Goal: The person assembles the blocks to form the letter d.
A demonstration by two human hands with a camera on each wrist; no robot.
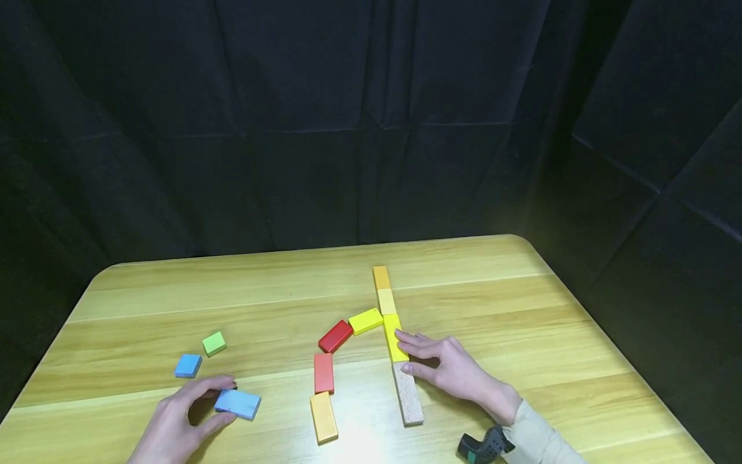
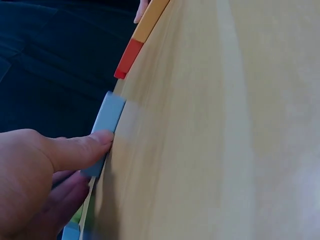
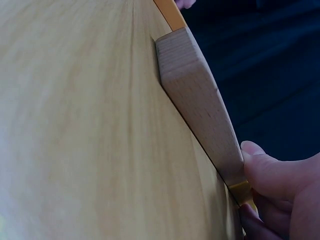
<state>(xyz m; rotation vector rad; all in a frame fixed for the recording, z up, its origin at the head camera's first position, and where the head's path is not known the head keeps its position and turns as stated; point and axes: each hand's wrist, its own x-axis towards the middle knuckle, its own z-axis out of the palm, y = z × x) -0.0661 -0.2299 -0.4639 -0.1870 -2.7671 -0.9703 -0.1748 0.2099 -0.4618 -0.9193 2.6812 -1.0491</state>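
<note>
Surface: light wooden table [image 1: 522, 303] with rounded far corners and lengthwise plank seams; glare patch at its 6 o'clock edge. Room: black cloth drapes close the table in on all sides, folds visible.

Head view: left hand [image 1: 180, 422] at the table's 7 o'clock, thumb and fingers curled round the near end of a light blue block [image 1: 238, 403] lying flat. A small blue block [image 1: 188, 365] and a green block [image 1: 214, 343] lie apart, toward 11 o'clock from that hand. Right hand [image 1: 449, 368] at 5 o'clock of table centre, fingers fairly straight and slightly spread, tips touching a straight line of blocks: natural wood block [image 1: 408, 401] nearest, bright yellow block [image 1: 394, 337], pale yellow block [image 1: 386, 301], orange-yellow block [image 1: 380, 277] farthest. At 9 o'clock from this line an arc: orange block [image 1: 323, 417], red-orange block [image 1: 324, 372], red block [image 1: 335, 336], yellow block [image 1: 365, 320]. Dark wrist-worn device with a teal patch [image 1: 484, 444] by the beige sleeve.

Left wrist view only: thumb pressed on the light blue block's edge, fingers under its far side, so a pinch; the block sits on the table, the arc's orange and red-orange blocks beyond.

Right wrist view only: end grain of the natural wood block; thumb tip pressing its side where it meets the bright yellow block.

Writing or brands: none legible in any view
</note>
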